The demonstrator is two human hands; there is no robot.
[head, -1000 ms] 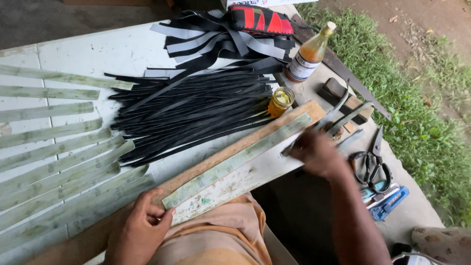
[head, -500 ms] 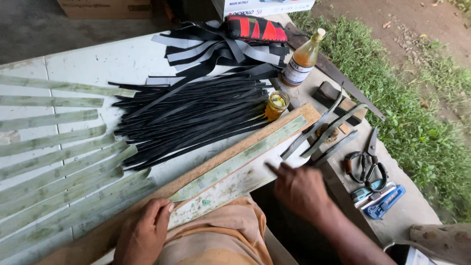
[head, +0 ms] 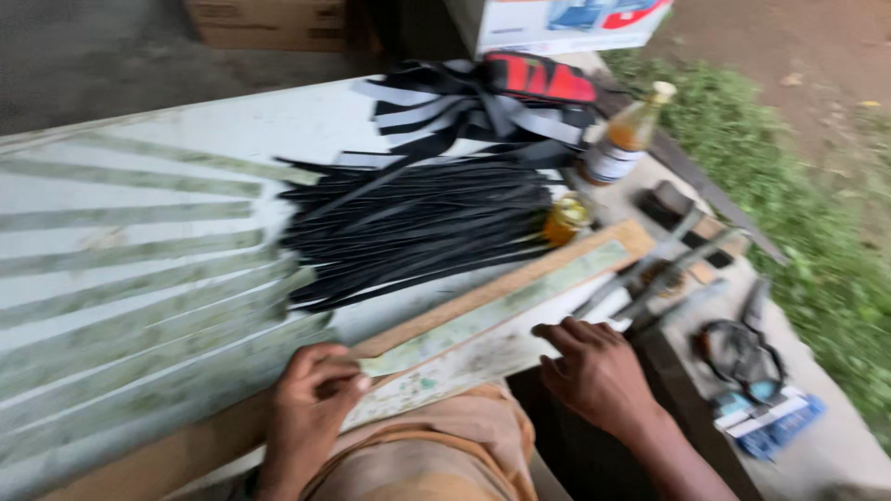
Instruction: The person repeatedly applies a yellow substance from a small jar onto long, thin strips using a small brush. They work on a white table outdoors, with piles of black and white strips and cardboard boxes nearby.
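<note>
Two hands rested on a long pale green strip (head: 492,320) that lay on a wooden board (head: 520,278) at the near edge of the desk (head: 186,139). The left hand (head: 311,394) curled its fingers and pinched the strip's near end. The right hand (head: 594,371) lay half open, fingertips pressing the board beside the strip, gripping nothing. Black strips (head: 418,227) were heaped just beyond, with a small yellow jar (head: 566,215) and an amber bottle (head: 624,139) near them.

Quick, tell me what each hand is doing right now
Left hand: fingers curled, pinching the near end of the pale green strip on the board.
Right hand: open, fingers resting on the board's edge, holding nothing.
</note>
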